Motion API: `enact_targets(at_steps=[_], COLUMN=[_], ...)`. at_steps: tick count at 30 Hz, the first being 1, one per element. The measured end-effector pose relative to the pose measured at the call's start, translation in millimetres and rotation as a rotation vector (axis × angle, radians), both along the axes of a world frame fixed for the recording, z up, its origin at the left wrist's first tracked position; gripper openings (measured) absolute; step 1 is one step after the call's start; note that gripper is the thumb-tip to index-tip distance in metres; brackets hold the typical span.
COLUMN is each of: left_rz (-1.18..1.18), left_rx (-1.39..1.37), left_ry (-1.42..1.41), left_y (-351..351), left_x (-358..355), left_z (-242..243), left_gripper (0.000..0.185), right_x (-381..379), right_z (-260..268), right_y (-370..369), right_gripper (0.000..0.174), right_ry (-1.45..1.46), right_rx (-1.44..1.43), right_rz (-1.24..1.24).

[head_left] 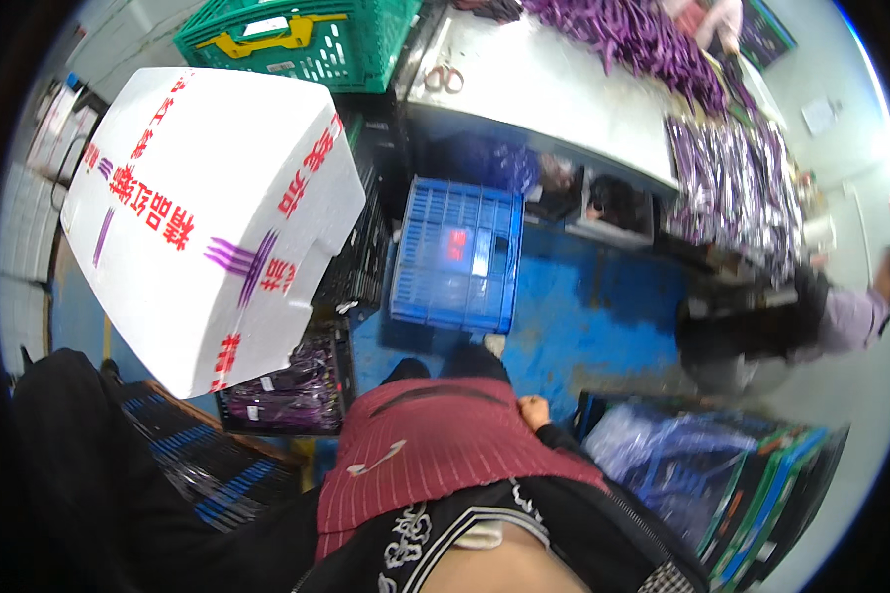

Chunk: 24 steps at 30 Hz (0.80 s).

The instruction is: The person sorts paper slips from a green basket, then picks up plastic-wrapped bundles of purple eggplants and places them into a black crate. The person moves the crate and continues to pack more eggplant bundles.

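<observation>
A white polystyrene foam box (193, 289), printed with red writing and purple stripes, looms large on my left, tilted and close to the camera. My black-sleeved left arm (81, 445) bends up towards its near corner. The left hand itself is out of view, so its hold on the box cannot be seen. My right hand (534, 411) hangs low beside my dark red striped apron (430, 430). Its fingers look curled in, with no object visible in them. Ahead of my feet, a blue plastic crate (456, 296) rests on the blue floor (593, 296).
A white-topped table (549, 96) bears scissors (443, 79), long purple eggplants (630, 44) and wrapped bundles (734, 193). A green crate (371, 44) with yellow handles stands behind the box. Stacked crates (756, 504) flank my right. A blurred person (849, 315) is at the far right.
</observation>
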<state>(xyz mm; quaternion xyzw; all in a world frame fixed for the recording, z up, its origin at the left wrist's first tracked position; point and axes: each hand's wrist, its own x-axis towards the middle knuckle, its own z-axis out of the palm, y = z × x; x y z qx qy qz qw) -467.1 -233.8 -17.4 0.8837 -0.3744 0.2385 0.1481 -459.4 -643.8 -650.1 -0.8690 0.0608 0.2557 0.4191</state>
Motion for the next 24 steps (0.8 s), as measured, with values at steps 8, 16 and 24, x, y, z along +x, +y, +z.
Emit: enact_targets(at_steps=[8, 16, 24], left_rz=[0.364, 1.661, 1.658], left_rx=[-0.002, 0.271, 0.335], left_ry=[-0.048, 0.201, 0.096], left_y=[-37, 59, 66], left_x=[70, 19, 4], left_z=[-16, -100, -138], left_gripper=[0.091, 0.097, 0.092], right_x=[155, 286, 303], right_z=[-11, 25, 71], right_y=[-16, 56, 222], right_gripper=[0.021, 0.015, 0.021], right_ry=[0.019, 0.517, 0.458], right_rx=[-0.012, 0.201, 0.406], right_rz=[0.291, 0.166, 0.455])
